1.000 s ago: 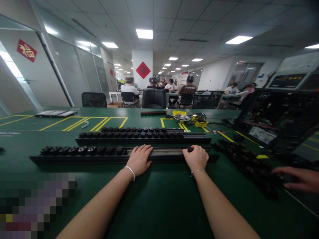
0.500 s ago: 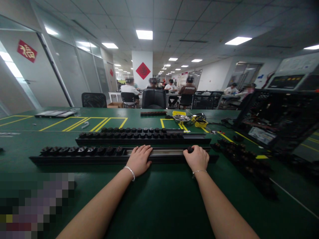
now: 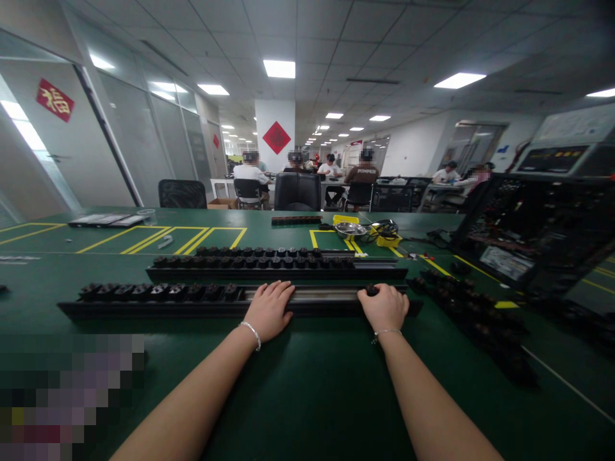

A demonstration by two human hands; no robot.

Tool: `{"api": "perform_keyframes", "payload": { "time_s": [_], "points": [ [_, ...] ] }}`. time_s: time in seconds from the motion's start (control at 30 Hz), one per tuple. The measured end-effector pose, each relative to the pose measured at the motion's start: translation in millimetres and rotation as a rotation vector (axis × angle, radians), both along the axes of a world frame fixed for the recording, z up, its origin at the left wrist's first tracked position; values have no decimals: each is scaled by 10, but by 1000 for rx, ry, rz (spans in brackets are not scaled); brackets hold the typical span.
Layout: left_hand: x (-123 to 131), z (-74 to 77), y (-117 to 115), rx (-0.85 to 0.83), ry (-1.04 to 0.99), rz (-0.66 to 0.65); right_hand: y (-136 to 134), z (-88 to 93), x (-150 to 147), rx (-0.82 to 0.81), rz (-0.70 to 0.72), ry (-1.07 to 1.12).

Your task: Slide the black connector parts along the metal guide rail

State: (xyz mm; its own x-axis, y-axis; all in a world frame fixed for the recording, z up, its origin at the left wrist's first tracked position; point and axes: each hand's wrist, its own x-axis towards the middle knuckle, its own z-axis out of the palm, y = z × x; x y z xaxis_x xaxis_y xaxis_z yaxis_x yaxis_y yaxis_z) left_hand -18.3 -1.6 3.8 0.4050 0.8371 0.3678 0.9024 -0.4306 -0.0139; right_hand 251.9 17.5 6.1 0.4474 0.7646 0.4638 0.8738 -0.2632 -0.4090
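My left hand lies over the middle of a long black rail, its fingers across the top and the thumb at the near side, gripping it. To the left of that hand, several round black socket modules sit in a row in the rail's channel. Near the right end, my right hand is closed around another black socket module, whose top shows beside the thumb. The bare metal channel shows between my hands. How the held module sits in the channel is hidden.
Behind lies a second loaded rail. Loose black modules are heaped at the right, before an open black machine case. A metal bowl, cables and yellow trays are at the back of the green table.
My right hand has shifted slightly to the right along the rail with the module. My left hand has stayed in place on the rail.
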Motion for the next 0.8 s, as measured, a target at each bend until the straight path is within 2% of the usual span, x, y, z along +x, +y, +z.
{"api": "perform_keyframes", "payload": {
  "time_s": [0.4, 0.8],
  "points": [
    [7, -7, 2, 3, -2, 4, -11, 1, 67, -18, 53, 15],
    [17, 18, -12, -14, -1, 11, -14, 0, 128, -33, 23, -10]
  ]
}}
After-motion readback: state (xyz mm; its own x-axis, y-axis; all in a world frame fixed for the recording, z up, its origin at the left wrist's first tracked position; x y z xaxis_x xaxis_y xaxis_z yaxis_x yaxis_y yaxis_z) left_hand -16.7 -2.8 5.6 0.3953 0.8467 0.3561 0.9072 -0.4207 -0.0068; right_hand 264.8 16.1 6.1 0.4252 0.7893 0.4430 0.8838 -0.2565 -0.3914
